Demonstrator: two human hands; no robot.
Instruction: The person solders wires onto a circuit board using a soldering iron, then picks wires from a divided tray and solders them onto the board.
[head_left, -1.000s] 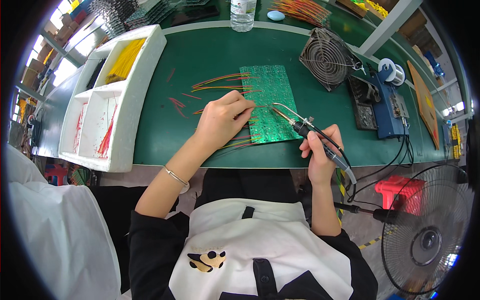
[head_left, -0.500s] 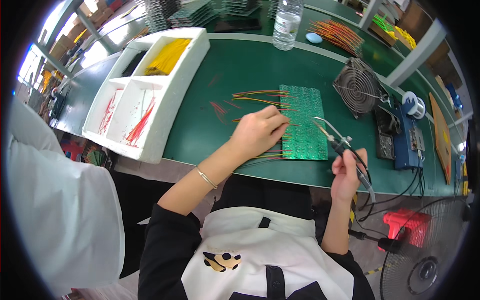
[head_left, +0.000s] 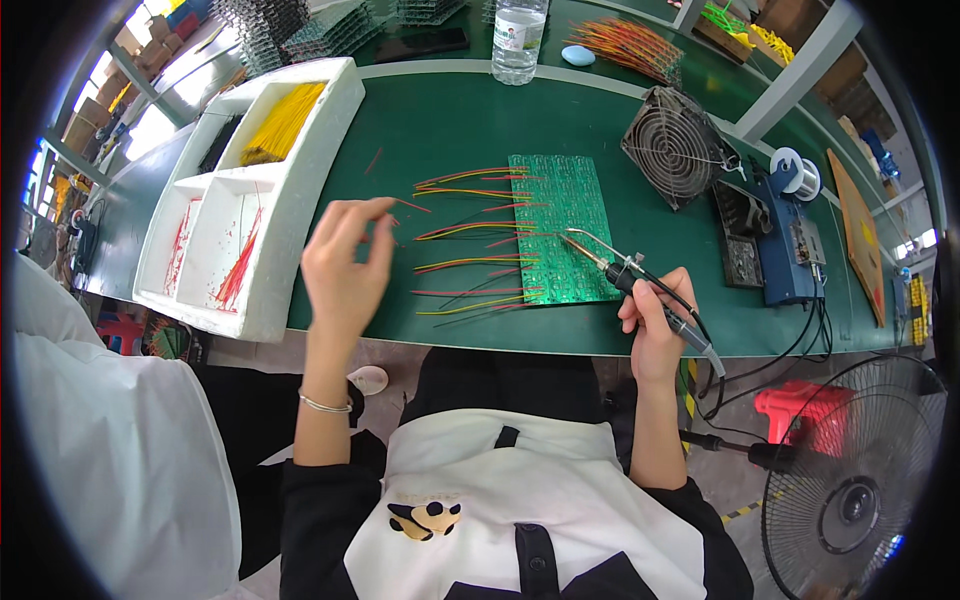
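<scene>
My left hand [head_left: 345, 260] is over the table left of the board. Its thumb and index fingertips are slightly apart beside a loose red wire [head_left: 414, 206]; I see nothing held between them. My right hand [head_left: 658, 325] grips a soldering iron [head_left: 622, 277] with a curved metal solder-feed tube along it. Its tip points left over the middle of a green circuit board panel [head_left: 575, 215], close to a red wire end; contact cannot be made out. Red and yellow wires [head_left: 465, 229] stick out leftward from the board's left edge in several groups.
At left stands a white foam tray [head_left: 300, 215] with yellow, black and red wires. A small fan [head_left: 675, 150], blue soldering station [head_left: 790, 245] and solder spool [head_left: 797, 175] stand right. Behind are a water bottle [head_left: 517, 45] and wire bundle [head_left: 630, 48]. A person's white sleeve [head_left: 120, 460] is at left.
My left hand has left the board's wires and moved left to the loose red wires. The soldering iron's tip has come in over the board's middle. The whole view has shifted slightly.
</scene>
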